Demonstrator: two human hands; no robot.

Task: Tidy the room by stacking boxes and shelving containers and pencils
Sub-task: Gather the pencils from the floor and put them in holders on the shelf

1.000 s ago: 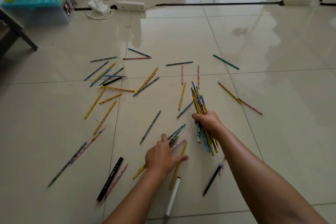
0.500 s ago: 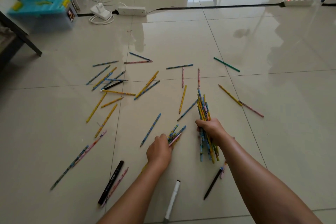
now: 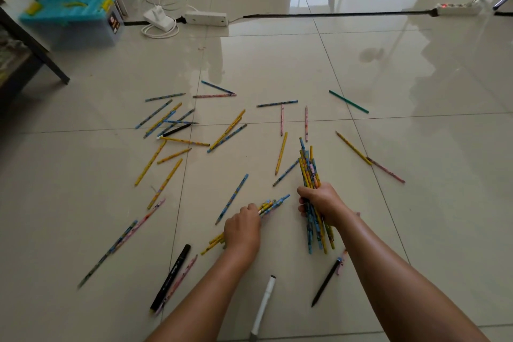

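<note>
Since a second ago the left hand (image 3: 242, 230), then spread flat on the floor (image 3: 416, 147) at lower centre, has curled round a small clutch of pencils (image 3: 273, 203), so the gathering moves on by another handful. The right hand (image 3: 319, 200), just right of centre, stays clamped on the big upright bundle (image 3: 309, 169). Many loose pencils (image 3: 166, 172) lie scattered over the middle and left of the frame.

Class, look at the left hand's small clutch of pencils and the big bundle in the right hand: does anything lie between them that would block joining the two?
Nothing visible does. Only bare floor tile separates the left hand and its clutch of pencils from the bundle gripped by the right hand.
</note>
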